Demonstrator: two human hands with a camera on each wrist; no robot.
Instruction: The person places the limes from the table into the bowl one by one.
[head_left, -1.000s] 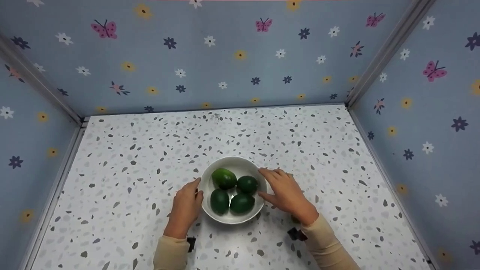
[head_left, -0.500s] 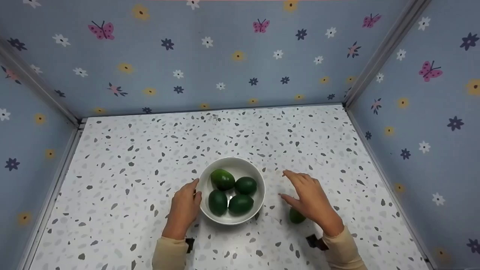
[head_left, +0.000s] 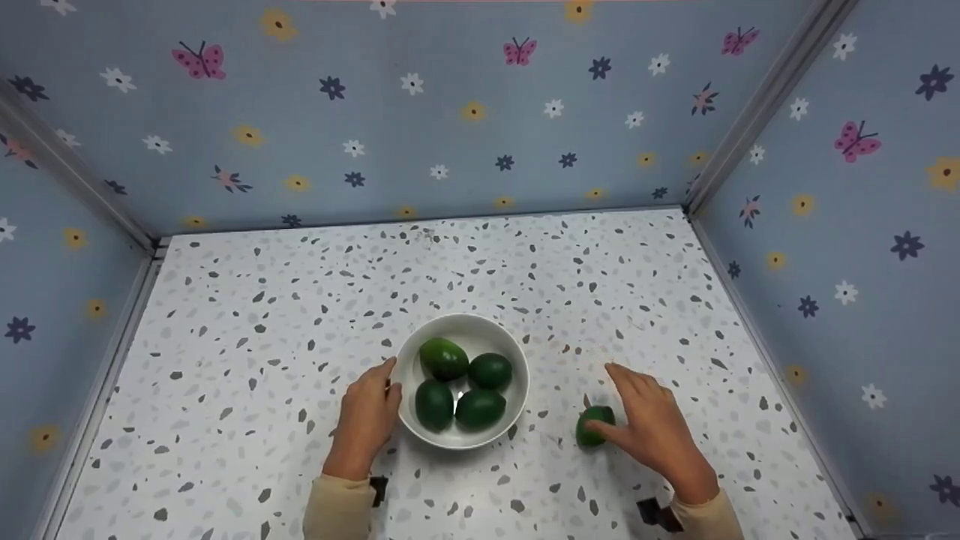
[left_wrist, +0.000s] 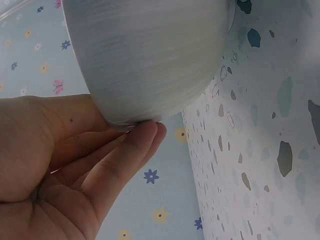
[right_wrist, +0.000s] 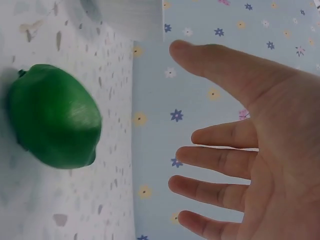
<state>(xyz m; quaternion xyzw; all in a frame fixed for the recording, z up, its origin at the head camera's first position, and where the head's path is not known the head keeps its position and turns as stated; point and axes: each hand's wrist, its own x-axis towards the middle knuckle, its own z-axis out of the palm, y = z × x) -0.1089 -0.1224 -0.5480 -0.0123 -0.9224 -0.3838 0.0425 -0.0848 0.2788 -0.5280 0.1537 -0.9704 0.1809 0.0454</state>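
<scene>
My left hand (head_left: 366, 411) holds the left side of a white bowl (head_left: 460, 324), fingertips at its wall and rim. In the left wrist view, the fingers (left_wrist: 122, 160) meet the bowl's outside; one digit is partly hidden behind it. Inside the bowl lie several green fruits that look like limes, one lighter green fruit (head_left: 444, 359) at the far left. My right hand (head_left: 660, 420) hovers beside a loose lime (right_wrist: 55, 117), thumb and fingers spread. From the head view, the thumb overlaps this lime; the right wrist view shows a gap between them.
The white speckled table (head_left: 262, 390) lies under everything. Blue panels (head_left: 420, 97) with flowers and butterflies rise at the back and both sides, joined by grey metal corner strips (head_left: 757, 120).
My right hand has left the bowl's right side and moved right and nearer, to the loose lime, which was mostly hidden under it before. The left hand stays at the bowl.
</scene>
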